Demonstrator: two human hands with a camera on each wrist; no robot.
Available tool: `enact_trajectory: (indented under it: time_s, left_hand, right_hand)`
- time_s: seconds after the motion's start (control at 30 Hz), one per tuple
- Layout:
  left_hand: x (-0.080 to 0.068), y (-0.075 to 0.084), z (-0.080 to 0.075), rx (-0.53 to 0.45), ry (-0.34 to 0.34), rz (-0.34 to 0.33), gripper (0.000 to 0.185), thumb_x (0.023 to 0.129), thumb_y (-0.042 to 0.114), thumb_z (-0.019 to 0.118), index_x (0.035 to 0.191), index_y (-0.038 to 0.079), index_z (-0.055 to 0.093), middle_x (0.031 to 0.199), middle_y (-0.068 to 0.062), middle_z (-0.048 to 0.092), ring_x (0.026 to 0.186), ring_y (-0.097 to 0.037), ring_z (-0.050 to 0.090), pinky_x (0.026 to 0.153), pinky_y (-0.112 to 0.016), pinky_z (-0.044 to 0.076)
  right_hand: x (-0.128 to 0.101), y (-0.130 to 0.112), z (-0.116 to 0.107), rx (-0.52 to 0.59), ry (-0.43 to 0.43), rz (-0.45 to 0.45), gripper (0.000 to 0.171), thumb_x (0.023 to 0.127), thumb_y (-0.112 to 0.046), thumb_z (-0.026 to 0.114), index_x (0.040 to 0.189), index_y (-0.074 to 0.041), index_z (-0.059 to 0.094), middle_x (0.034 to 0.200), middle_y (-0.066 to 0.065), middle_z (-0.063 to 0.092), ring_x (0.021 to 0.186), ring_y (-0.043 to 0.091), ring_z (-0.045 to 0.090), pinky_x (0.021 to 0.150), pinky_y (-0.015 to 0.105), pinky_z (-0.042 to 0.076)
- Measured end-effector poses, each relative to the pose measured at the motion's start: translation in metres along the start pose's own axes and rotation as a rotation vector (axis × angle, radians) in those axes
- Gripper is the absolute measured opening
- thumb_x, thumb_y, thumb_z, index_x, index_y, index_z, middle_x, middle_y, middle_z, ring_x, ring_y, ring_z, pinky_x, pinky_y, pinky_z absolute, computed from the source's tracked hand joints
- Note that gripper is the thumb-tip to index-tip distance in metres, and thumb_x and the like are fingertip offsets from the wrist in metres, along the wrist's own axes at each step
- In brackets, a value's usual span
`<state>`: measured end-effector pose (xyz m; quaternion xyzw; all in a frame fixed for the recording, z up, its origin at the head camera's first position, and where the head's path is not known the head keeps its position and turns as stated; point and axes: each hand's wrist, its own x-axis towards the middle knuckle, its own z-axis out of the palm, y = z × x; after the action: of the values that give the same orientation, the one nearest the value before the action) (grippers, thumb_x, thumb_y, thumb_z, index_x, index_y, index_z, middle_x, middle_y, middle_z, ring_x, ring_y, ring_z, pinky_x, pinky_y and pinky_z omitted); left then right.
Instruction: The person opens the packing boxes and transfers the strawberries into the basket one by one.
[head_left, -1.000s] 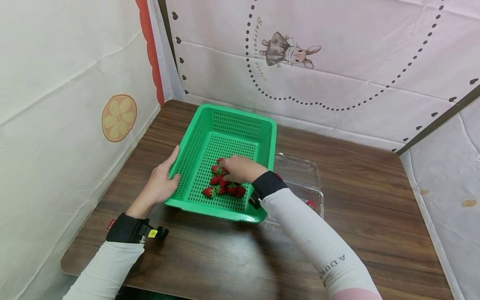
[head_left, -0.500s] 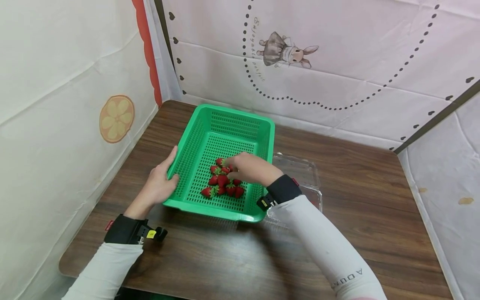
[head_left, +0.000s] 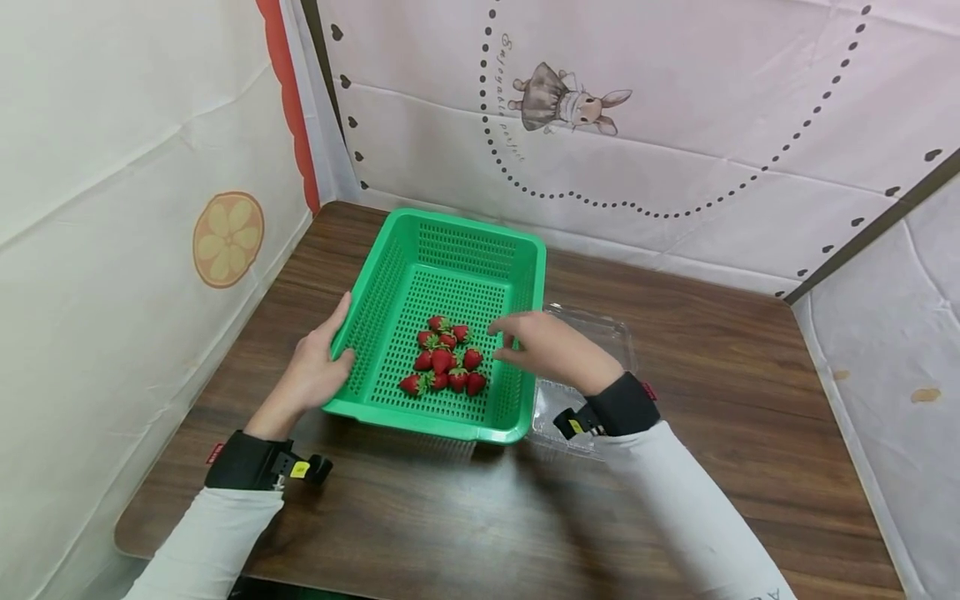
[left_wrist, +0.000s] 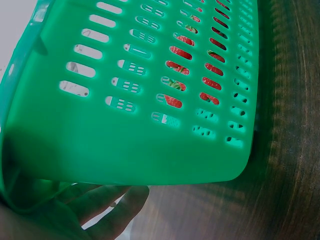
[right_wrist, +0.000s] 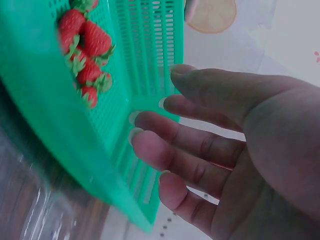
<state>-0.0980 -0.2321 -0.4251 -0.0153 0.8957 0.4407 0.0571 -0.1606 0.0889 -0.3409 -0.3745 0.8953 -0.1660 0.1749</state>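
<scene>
A green slotted basket (head_left: 450, 258) stands on the wooden table (head_left: 712, 400) with several red strawberries (head_left: 446, 360) clustered on its floor. My left hand (head_left: 318, 367) grips the basket's left rim near the front corner, thumb over the edge. In the left wrist view its fingers (left_wrist: 107, 200) lie under the basket wall (left_wrist: 125, 145), and the berries (left_wrist: 181, 52) show through the slots. My right hand (head_left: 504, 340) hovers over the basket's right rim, fingers relaxed and spread. The right wrist view shows that hand (right_wrist: 165, 150) holding nothing, beside the strawberries (right_wrist: 82, 55).
A clear plastic clamshell box (head_left: 600, 333) lies open on the table just right of the basket, partly under my right wrist. Printed fabric walls (head_left: 675, 125) close in the left, back and right sides. Bare tabletop stretches to the right and front.
My right hand has let go of the strawberries and drawn back to the right, from the pile to the basket's right rim. The left hand has kept its hold.
</scene>
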Motion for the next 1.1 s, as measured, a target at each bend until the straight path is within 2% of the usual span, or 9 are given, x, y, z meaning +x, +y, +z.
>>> enact_trajectory:
  time_s: [0.13,0.23,0.33,0.43,0.7,1.0,1.1]
  left_hand:
    - [0.000,0.000,0.000,0.006,-0.001,-0.001,0.081,0.095,0.003,0.043,0.155,0.034,-0.002,0.155,-0.027,0.026,0.077,-0.028,0.059,0.067,-0.033,0.046]
    - [0.000,0.001,0.000,0.014,-0.001,-0.003,0.081,0.095,0.003,0.043,0.155,0.033,-0.002,0.156,-0.026,0.025,0.080,-0.028,0.058,0.069,-0.033,0.045]
    - [-0.001,0.002,-0.001,0.012,0.000,-0.005,0.081,0.095,0.003,0.043,0.154,0.034,-0.003,0.155,-0.027,0.026,0.075,-0.027,0.059,0.067,-0.033,0.045]
    - [-0.002,0.003,-0.001,0.015,0.004,-0.004,0.081,0.095,0.003,0.043,0.155,0.034,-0.003,0.154,-0.029,0.028,0.076,-0.027,0.059,0.067,-0.033,0.045]
    - [-0.001,0.003,0.000,0.017,0.002,0.000,0.081,0.095,0.002,0.042,0.155,0.033,-0.003,0.154,-0.028,0.028,0.085,-0.031,0.060,0.069,-0.033,0.046]
    - [0.000,0.002,0.000,0.016,0.000,0.001,0.081,0.095,0.003,0.043,0.155,0.033,-0.003,0.155,-0.028,0.027,0.085,-0.031,0.059,0.069,-0.033,0.045]
    - [0.001,0.002,0.000,0.014,0.001,0.005,0.081,0.095,0.003,0.043,0.155,0.034,-0.002,0.155,-0.027,0.027,0.088,-0.032,0.059,0.071,-0.033,0.045]
  right_hand:
    - [-0.022,0.011,-0.001,0.011,0.028,0.007,0.034,0.094,-0.017,0.062,0.127,-0.007,0.061,0.105,0.008,0.070,0.092,0.017,0.066,0.079,0.032,0.052]
    - [-0.039,0.022,0.000,0.020,0.048,0.040,0.033,0.094,-0.017,0.063,0.125,-0.009,0.062,0.102,0.005,0.071,0.088,0.014,0.065,0.077,0.031,0.051]
    - [-0.054,0.033,0.002,0.024,0.067,0.067,0.019,0.093,-0.016,0.064,0.112,-0.011,0.065,0.092,0.000,0.069,0.081,0.010,0.062,0.074,0.030,0.049]
    - [-0.067,0.043,0.004,0.014,0.072,0.091,0.013,0.093,-0.016,0.064,0.105,-0.012,0.064,0.089,-0.001,0.067,0.081,0.011,0.061,0.074,0.032,0.050]
    - [-0.094,0.067,0.012,0.021,0.068,0.139,0.028,0.092,-0.014,0.064,0.119,-0.004,0.063,0.102,0.010,0.070,0.089,0.019,0.066,0.077,0.036,0.053]
    - [-0.110,0.091,0.023,0.074,0.037,0.231,0.031,0.093,-0.011,0.062,0.122,-0.003,0.060,0.093,0.006,0.068,0.082,0.015,0.063,0.071,0.032,0.050]
    - [-0.114,0.096,0.027,0.068,0.031,0.237,0.025,0.093,-0.008,0.061,0.117,-0.003,0.062,0.089,0.004,0.066,0.077,0.012,0.060,0.069,0.032,0.048]
